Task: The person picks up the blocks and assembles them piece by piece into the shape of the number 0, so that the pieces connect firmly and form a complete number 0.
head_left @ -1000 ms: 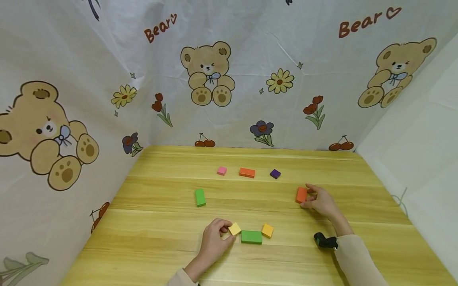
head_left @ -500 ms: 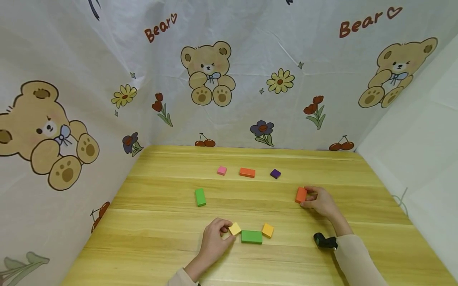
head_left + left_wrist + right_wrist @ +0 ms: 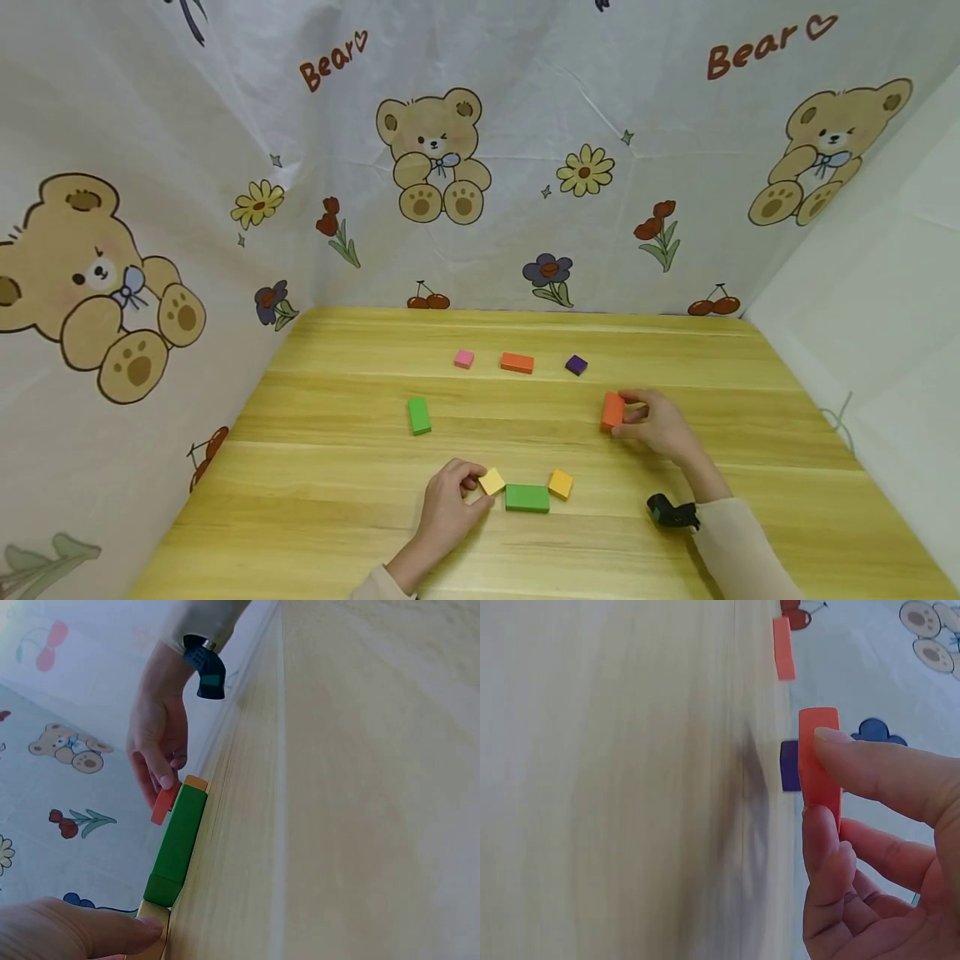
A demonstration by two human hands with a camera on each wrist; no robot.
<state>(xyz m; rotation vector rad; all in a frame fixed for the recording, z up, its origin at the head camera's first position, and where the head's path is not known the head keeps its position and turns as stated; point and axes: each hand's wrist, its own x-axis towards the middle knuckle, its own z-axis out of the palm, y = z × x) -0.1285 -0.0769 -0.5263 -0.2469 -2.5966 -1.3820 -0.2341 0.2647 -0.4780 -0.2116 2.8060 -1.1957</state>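
My right hand pinches a red-orange block by its ends, between thumb and fingers. In the right wrist view that block is off the table, with the hand's shadow on the wood beside it. Nearer the front, my left hand pinches a small pale yellow block that sits on the table. Just right of it lies a green rectangular block, and an amber block stands at that block's far right corner. The left wrist view shows my left thumb against the yellow block.
Toward the back lie a pink block, an orange block and a purple block. Another green block lies left of centre. Cloth printed with bears hangs behind and to the left. A black wrist camera sits at my right sleeve.
My right hand has come up off its spot and moved a little left with the red-orange block. The left hand and the other blocks have kept their places.
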